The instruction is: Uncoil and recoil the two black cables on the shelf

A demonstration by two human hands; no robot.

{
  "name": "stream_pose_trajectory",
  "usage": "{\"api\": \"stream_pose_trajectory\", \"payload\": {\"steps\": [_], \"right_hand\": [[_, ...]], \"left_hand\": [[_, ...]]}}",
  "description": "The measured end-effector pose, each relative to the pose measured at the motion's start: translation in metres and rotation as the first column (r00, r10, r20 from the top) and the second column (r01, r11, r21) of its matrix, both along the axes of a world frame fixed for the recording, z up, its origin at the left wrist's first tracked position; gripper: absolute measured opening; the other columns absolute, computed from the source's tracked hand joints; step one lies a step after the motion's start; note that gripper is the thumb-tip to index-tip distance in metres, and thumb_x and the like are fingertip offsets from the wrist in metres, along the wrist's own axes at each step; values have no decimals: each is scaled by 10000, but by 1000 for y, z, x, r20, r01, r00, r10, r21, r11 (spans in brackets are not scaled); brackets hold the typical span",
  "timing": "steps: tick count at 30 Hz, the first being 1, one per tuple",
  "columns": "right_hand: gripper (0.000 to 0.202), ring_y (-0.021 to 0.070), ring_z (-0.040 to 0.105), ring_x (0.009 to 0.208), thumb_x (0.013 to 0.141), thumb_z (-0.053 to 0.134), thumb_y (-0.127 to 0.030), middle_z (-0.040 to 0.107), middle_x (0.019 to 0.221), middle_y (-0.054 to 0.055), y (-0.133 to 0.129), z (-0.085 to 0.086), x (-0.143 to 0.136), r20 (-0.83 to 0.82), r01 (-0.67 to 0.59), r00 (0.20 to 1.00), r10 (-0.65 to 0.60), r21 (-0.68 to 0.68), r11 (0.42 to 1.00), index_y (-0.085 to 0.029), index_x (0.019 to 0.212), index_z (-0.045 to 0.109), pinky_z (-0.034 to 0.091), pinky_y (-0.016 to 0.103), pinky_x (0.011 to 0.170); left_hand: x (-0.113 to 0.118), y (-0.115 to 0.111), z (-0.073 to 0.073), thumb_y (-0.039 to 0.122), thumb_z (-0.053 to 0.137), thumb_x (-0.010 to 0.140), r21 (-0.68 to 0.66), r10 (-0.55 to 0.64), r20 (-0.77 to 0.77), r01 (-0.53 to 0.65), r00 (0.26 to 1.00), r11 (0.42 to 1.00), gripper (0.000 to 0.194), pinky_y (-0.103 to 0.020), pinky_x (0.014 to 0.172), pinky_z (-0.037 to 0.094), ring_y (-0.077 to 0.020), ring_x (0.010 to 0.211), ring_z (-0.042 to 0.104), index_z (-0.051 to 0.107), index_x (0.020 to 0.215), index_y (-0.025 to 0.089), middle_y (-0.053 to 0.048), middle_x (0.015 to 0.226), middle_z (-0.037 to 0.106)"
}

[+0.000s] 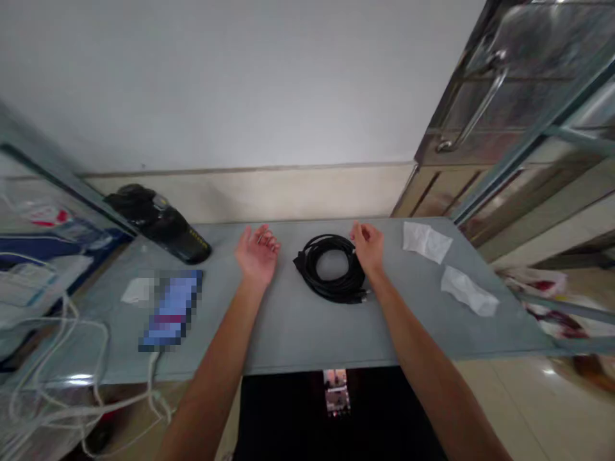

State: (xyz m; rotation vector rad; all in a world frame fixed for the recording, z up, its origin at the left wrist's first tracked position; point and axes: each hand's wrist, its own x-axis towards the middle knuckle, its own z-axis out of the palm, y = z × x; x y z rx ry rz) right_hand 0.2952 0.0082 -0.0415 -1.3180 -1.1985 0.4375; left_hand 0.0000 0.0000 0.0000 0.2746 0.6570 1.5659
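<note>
Past the black bottle (166,227) and the phone (173,308), the left hand (258,256) lies palm up, fingers loosely half-curled and slightly spread. Beside it, the coiled black cable (331,291) sits flat on the table (288,336). The right hand (369,248) turns inward at the coil's right edge, fingers folded narrow; whether they pinch anything, I cannot tell.

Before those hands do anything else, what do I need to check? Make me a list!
1. Cable coiled: ok; the black cable lies in a ring on the table.
2. Plug ends tucked in: not ok; shiny tips poke out at the right.
3. Left hand free: ok; palm up, nothing seen in it.
4. Right hand touching the cable: cannot tell; its curled fingers are right beside it.
5. Bottle apart from the coil: ok; it's over on the left.
</note>
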Motion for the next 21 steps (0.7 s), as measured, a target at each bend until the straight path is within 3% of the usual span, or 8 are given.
{"api": "stream_pose_trajectory", "payload": {"steps": [9,17,21], "right_hand": [[697,222,716,683,1032,562,-846,758,729,71,2,0,-1,-28,6,1000,-7,-11,1000,-238,708,666,543,360,703],[699,215,692,678,1035,551,-849,759,734,70,0,5,-1,-20,19,1000,-19,-3,1000,-233,729,678,521,347,675],[666,216,671,709,1097,503,-785,755,750,67,-7,17,-3,74,51,996,-55,45,998,-244,737,649,519,365,724]], "left_hand": [[-4,5,-9,508,761,1018,66,-24,-44,27,999,997,343,-302,655,543,-153,659,659,795,1001,167,-18,789,687],[-4,6,-12,498,748,1032,74,-16,-48,20,999,997,326,-304,661,544,-160,669,657,793,1015,176,-32,800,699],[-5,7,-13,489,712,1054,65,-8,-29,9,1000,998,336,-309,644,541,-160,662,648,795,1020,165,-37,800,697]]}}
